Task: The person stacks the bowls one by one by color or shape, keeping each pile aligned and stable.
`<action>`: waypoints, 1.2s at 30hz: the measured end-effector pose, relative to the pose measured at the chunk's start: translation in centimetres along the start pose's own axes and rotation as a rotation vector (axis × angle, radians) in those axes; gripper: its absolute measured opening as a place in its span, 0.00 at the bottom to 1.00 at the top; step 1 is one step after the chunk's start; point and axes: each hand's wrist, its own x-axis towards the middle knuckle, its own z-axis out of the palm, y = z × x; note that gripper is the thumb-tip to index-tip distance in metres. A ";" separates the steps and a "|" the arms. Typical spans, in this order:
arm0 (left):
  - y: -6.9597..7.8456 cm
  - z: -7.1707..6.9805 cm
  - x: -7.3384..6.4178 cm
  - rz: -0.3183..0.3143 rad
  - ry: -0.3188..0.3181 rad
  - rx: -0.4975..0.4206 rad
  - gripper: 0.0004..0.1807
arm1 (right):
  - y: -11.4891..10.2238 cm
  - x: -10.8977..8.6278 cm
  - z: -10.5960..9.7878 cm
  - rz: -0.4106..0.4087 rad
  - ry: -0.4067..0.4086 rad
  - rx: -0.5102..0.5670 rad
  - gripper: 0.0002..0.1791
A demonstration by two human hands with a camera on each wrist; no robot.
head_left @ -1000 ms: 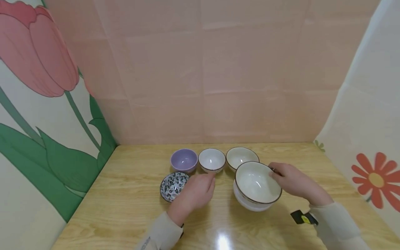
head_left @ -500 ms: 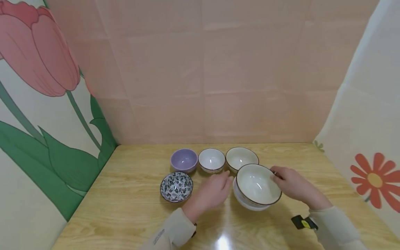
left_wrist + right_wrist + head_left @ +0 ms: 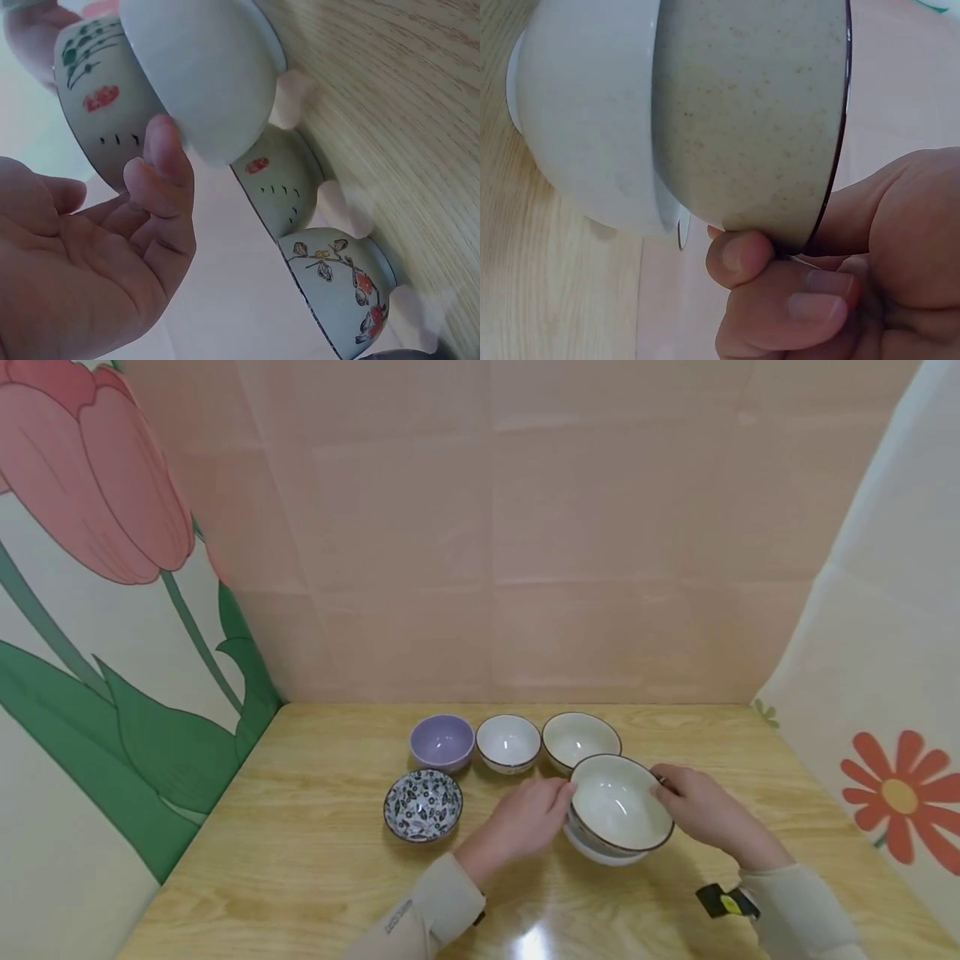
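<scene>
A cream bowl with a dark brown rim (image 3: 622,806) is tilted over a plain white bowl (image 3: 603,852), its lower part inside that bowl's mouth. My right hand (image 3: 705,814) grips the cream bowl's right rim. In the right wrist view, curled fingers (image 3: 780,300) press its speckled outside below the rim. My left hand (image 3: 525,818) is at the opposite rim, with thumb and fingers around its edge. In the left wrist view, the cream bowl (image 3: 105,97) shows green and red decoration; the left fingers (image 3: 161,172) lie along its outside, near the white bowl (image 3: 206,75).
Behind stand a purple bowl (image 3: 442,743), a white bowl with a brown rim (image 3: 508,744) and another cream bowl (image 3: 581,739) in a row. A black-and-white patterned bowl (image 3: 423,806) stands in front of the purple one on the wooden table (image 3: 300,860).
My left hand has moved right, from near the patterned bowl and the brown-rimmed white bowl to the left rim of the tilted cream bowl. My right hand keeps its grip almost in place.
</scene>
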 end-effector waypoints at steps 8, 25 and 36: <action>0.2 0.5 0.4 -0.007 0.022 0.062 0.22 | 0.1 -0.1 0.4 -0.003 0.024 0.002 0.12; -0.1 1.4 0.8 -0.076 -0.017 0.029 0.20 | 0.5 -0.4 1.8 0.026 0.052 0.002 0.15; -0.8 2.3 0.6 -0.065 0.006 0.066 0.17 | 0.4 -0.2 3.1 0.033 0.124 -0.026 0.12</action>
